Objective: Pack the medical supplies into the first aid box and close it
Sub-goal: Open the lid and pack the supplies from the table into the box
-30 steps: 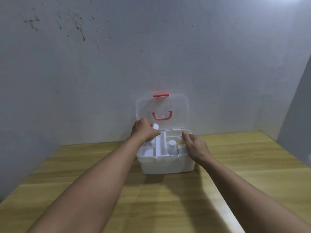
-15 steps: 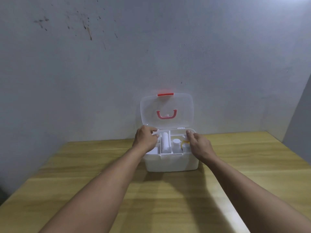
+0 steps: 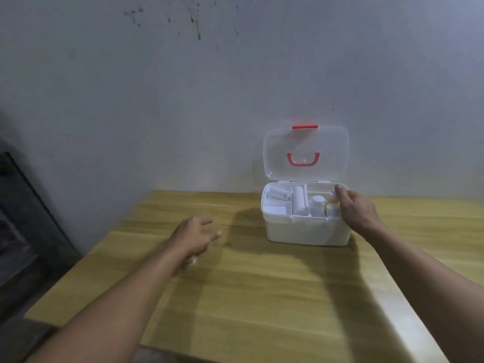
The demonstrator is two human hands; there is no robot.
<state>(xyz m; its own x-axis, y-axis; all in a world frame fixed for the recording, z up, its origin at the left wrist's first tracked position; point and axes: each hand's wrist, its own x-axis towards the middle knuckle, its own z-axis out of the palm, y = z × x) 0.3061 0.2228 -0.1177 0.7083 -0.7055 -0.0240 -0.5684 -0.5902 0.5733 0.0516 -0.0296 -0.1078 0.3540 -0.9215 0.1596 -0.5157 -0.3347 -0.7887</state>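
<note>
— Anything worn on the arms?
— Nothing. Bare from the frame's lower edge up to the wrists, both forearms, no sleeves in sight.
— Rings, watch, gloves?
— None visible on the left hand point(image 3: 195, 238) or right hand point(image 3: 357, 209). Short nails on the fingers point(image 3: 338, 188), slightly blurred.

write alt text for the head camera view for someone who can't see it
A white first aid box sits open on a wooden table, its clear lid upright against the wall, with rolls and bottles in its tray. The right hand reaches into the box's right side; the left hand hovers over the table, apart from it.
</note>
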